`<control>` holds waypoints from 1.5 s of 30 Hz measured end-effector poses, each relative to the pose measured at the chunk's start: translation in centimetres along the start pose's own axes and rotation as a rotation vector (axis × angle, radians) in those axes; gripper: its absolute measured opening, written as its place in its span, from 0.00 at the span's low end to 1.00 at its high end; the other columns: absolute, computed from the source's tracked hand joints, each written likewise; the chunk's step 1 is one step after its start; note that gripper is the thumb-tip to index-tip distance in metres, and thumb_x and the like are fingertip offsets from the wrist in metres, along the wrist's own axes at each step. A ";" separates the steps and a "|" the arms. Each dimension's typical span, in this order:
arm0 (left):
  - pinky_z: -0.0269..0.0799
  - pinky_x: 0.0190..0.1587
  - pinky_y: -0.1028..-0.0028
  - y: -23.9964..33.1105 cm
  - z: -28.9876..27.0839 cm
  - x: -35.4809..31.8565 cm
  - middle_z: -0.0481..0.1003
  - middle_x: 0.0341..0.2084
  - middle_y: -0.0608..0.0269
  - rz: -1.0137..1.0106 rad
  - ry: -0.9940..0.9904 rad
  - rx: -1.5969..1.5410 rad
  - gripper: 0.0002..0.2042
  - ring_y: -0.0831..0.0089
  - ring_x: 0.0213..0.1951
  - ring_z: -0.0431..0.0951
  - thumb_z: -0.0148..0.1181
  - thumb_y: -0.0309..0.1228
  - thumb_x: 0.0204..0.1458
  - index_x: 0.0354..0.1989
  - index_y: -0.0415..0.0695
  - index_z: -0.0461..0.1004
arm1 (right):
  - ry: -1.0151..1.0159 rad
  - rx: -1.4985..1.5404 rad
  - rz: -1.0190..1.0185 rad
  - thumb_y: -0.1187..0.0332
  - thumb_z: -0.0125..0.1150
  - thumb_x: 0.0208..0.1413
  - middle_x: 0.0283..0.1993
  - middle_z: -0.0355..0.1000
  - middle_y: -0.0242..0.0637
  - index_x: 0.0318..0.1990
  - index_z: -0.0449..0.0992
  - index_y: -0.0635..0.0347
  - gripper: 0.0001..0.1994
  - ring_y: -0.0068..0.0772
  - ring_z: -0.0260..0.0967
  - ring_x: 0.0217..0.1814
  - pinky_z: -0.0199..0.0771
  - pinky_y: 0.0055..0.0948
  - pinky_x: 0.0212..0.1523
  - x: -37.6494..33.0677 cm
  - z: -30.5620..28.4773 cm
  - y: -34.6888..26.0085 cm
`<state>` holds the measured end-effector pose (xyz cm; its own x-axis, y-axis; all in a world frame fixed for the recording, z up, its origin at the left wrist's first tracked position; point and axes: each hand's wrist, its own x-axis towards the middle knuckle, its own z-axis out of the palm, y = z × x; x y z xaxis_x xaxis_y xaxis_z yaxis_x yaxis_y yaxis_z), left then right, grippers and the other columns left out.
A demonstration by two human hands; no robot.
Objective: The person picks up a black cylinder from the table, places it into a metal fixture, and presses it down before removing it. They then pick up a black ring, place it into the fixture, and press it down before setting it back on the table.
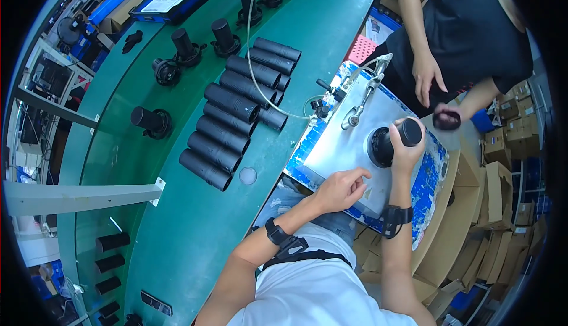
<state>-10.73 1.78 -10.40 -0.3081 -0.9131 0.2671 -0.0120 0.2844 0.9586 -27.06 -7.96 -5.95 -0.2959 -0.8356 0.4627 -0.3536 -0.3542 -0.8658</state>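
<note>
My right hand is wrapped round a black cylindrical part with a wider ringed base, tilted over the metal plate. The hand partly hides it. My left hand hovers at the near edge of that plate with its fingers loosely bent and apart, nothing visible in them. A metal clamp lever is fixed on the plate beyond the part. To the left, several black tubes lie stacked on the green bench, beside a small round disc.
More black cylinders on ringed bases stand along a green conveyor. A thin pale hose crosses the bench. At the right, a co-worker's hand holds a dark part over the floor. An open cardboard box adjoins the blue-edged stand.
</note>
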 end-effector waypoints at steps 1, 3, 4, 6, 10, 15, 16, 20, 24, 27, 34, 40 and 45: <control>0.69 0.24 0.75 -0.1 0.1 0.2 0.73 0.20 0.62 0.001 0.004 -0.001 0.10 0.74 0.19 0.73 0.56 0.25 0.52 0.44 0.40 0.72 | -0.197 0.126 0.025 0.78 0.66 0.42 0.37 0.72 0.37 0.44 0.69 0.63 0.19 0.28 0.71 0.42 0.70 0.27 0.48 0.7 -1.0 0.4; 0.69 0.24 0.75 -0.2 0.2 0.0 0.73 0.19 0.62 0.020 0.018 0.028 0.10 0.74 0.19 0.72 0.56 0.25 0.52 0.43 0.40 0.72 | -0.549 0.340 0.111 0.77 0.67 0.41 0.37 0.73 0.37 0.44 0.69 0.63 0.20 0.29 0.71 0.43 0.69 0.29 0.50 2.6 -2.2 0.1; 0.69 0.24 0.75 -0.1 0.2 -0.1 0.73 0.19 0.62 0.007 0.013 0.023 0.10 0.74 0.19 0.72 0.56 0.25 0.52 0.43 0.40 0.72 | -0.534 0.320 0.076 0.79 0.66 0.42 0.37 0.73 0.37 0.45 0.69 0.63 0.20 0.28 0.71 0.41 0.70 0.27 0.48 3.0 -1.8 -0.6; 0.68 0.24 0.75 0.0 0.0 0.1 0.73 0.19 0.62 0.035 0.022 0.034 0.11 0.74 0.19 0.72 0.56 0.24 0.52 0.44 0.40 0.72 | -0.336 0.207 0.044 0.80 0.65 0.43 0.36 0.73 0.37 0.45 0.69 0.64 0.19 0.27 0.71 0.39 0.71 0.25 0.46 1.6 -0.6 0.1; 0.69 0.24 0.75 0.4 -0.2 0.5 0.74 0.20 0.62 -0.029 0.007 0.001 0.11 0.74 0.19 0.73 0.57 0.25 0.52 0.44 0.40 0.72 | 0.183 -0.027 -0.190 0.81 0.65 0.44 0.35 0.72 0.37 0.44 0.68 0.64 0.18 0.26 0.71 0.37 0.72 0.25 0.44 -1.5 1.4 0.3; 0.69 0.25 0.76 0.5 -0.5 0.3 0.75 0.22 0.63 -0.040 -0.046 -0.049 0.10 0.76 0.21 0.73 0.56 0.25 0.52 0.43 0.40 0.73 | -0.431 0.444 -0.042 0.77 0.62 0.40 0.34 0.68 0.40 0.45 0.64 0.63 0.21 0.31 0.67 0.37 0.69 0.31 0.46 1.3 -1.6 2.2; 0.69 0.25 0.77 0.9 -0.8 0.4 0.75 0.22 0.63 -0.047 -0.082 -0.122 0.09 0.78 0.22 0.73 0.56 0.25 0.53 0.43 0.40 0.74 | -0.430 0.444 -0.043 0.77 0.62 0.40 0.34 0.68 0.40 0.45 0.64 0.63 0.21 0.31 0.67 0.37 0.69 0.31 0.46 1.6 -1.7 2.2; 0.68 0.26 0.78 1.8 -3.6 1.6 0.76 0.24 0.63 -0.015 -0.073 -0.076 0.08 0.80 0.23 0.74 0.56 0.26 0.53 0.41 0.40 0.75 | -0.509 0.533 -0.062 0.77 0.62 0.41 0.34 0.69 0.40 0.45 0.64 0.63 0.21 0.31 0.67 0.37 0.70 0.31 0.45 1.6 -1.9 2.8; 0.69 0.27 0.81 1.4 -5.9 2.9 0.77 0.24 0.64 -0.118 0.083 -0.049 0.07 0.81 0.25 0.76 0.55 0.25 0.54 0.40 0.39 0.75 | -0.155 0.269 -0.171 0.79 0.61 0.44 0.35 0.71 0.39 0.47 0.65 0.66 0.20 0.29 0.69 0.37 0.71 0.30 0.46 -0.2 -0.8 2.3; 0.69 0.28 0.82 1.1 -6.5 3.4 0.77 0.24 0.65 -0.121 0.134 -0.054 0.07 0.81 0.26 0.77 0.54 0.23 0.55 0.39 0.38 0.75 | -0.074 0.172 -0.190 0.80 0.60 0.46 0.36 0.72 0.38 0.48 0.65 0.67 0.20 0.28 0.70 0.38 0.71 0.28 0.47 -0.6 0.0 1.7; 0.67 0.23 0.79 0.1 -7.6 5.7 0.76 0.18 0.66 0.011 0.213 0.013 0.06 0.81 0.19 0.75 0.55 0.25 0.53 0.37 0.40 0.75 | -0.264 0.341 -0.106 0.78 0.61 0.44 0.36 0.71 0.40 0.47 0.65 0.64 0.20 0.29 0.69 0.38 0.70 0.30 0.47 1.0 -1.6 2.3; 0.69 0.25 0.75 -0.3 -10.3 12.2 0.75 0.18 0.63 0.065 0.279 0.071 0.06 0.78 0.20 0.75 0.55 0.27 0.51 0.34 0.39 0.76 | -0.229 0.344 -0.117 0.76 0.60 0.43 0.35 0.71 0.41 0.46 0.65 0.65 0.20 0.30 0.68 0.37 0.70 0.31 0.47 0.2 -0.9 2.0; 0.74 0.34 0.65 -4.9 -12.6 17.3 0.78 0.26 0.54 -0.023 0.291 0.392 0.11 0.62 0.30 0.80 0.54 0.29 0.47 0.36 0.39 0.77 | -0.248 0.301 -0.113 0.77 0.59 0.44 0.34 0.70 0.39 0.46 0.64 0.65 0.19 0.29 0.68 0.37 0.69 0.30 0.47 0.3 -1.2 1.9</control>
<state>-4.02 -19.14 -9.24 -0.0257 -0.9482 0.3167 -0.3904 0.3012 0.8700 -28.84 -8.40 -7.24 -0.0335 -0.8474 0.5300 -0.0852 -0.5259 -0.8463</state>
